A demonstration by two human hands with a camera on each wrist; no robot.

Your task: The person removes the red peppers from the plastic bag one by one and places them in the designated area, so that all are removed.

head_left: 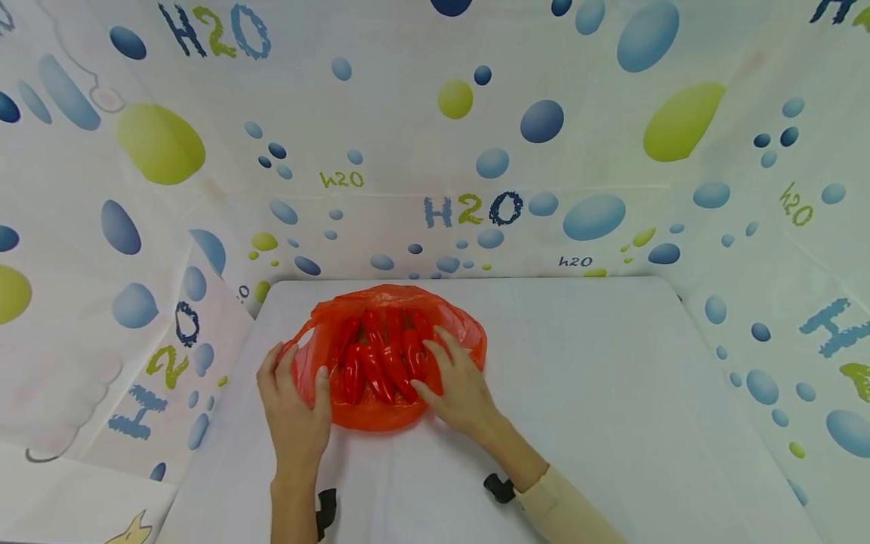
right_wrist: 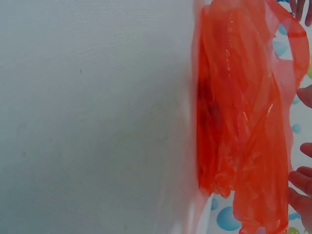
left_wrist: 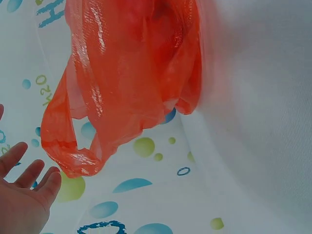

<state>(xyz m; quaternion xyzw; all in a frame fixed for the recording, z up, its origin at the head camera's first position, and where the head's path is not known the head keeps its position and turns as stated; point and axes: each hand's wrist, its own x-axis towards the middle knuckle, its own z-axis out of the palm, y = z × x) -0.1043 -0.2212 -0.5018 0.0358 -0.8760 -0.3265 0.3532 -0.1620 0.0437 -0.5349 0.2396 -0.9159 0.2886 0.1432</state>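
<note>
An orange-red plastic bag (head_left: pixel 381 418) lies on the table with its mouth spread wide. Inside it, several glossy red chili peppers (head_left: pixel 372 369) lie side by side. At the bag's left edge, my left hand (head_left: pixel 296 415) has its fingers spread; in the left wrist view they are apart from the hanging bag handle (left_wrist: pixel 61 141). My right hand (head_left: pixel 465 389) reaches over the bag's right side, fingers extended towards the peppers. Its fingers (right_wrist: pixel 302 181) are close to the plastic in the right wrist view; whether they touch it I cannot tell.
The white tabletop (head_left: pixel 578 393) stretches to the right of the bag. Behind and at both sides hangs a white sheet (head_left: pixel 401 128) printed with blue and green drops and H2O lettering. A black wrist mount (head_left: pixel 499 488) sits under the right forearm.
</note>
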